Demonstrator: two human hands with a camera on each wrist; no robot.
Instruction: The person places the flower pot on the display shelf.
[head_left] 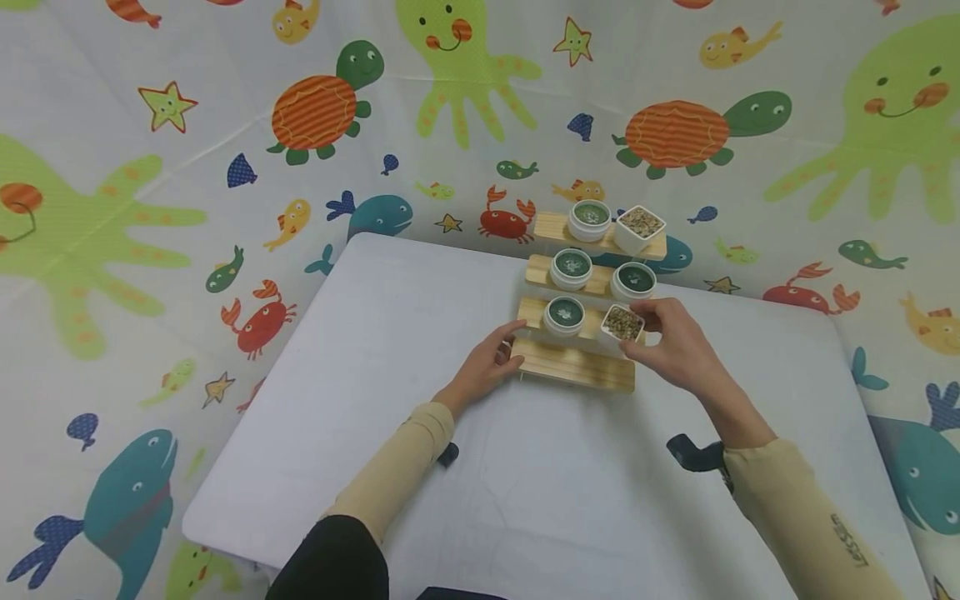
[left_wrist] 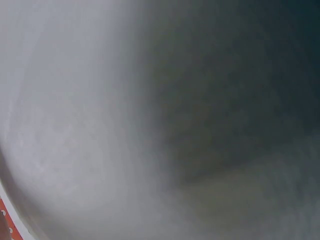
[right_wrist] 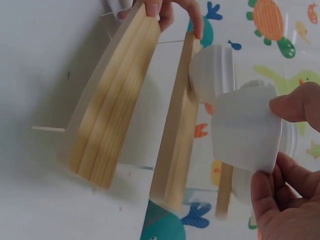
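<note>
My right hand (head_left: 671, 342) pinches a small white square pot (head_left: 622, 323) filled with tan granules, thumb on one side and fingers on the other. In the right wrist view the square pot (right_wrist: 245, 127) is close beside the second board of a tiered wooden stand (head_left: 577, 367). The left hand (head_left: 486, 365) holds that stand at its left end, its thumb at the lowest board and a finger at the board above. On the second board sits a white round pot (head_left: 564, 315) with a dark green top. The left wrist view is blurred and shows no hand.
Higher on the stand are more round pots, one (head_left: 572, 268) at the left and another (head_left: 633, 282) at the right. The top board bears a round pot (head_left: 590, 219) and a square pot (head_left: 640, 229). A sea-animal curtain (head_left: 480, 125) hangs behind the white table (head_left: 420, 333).
</note>
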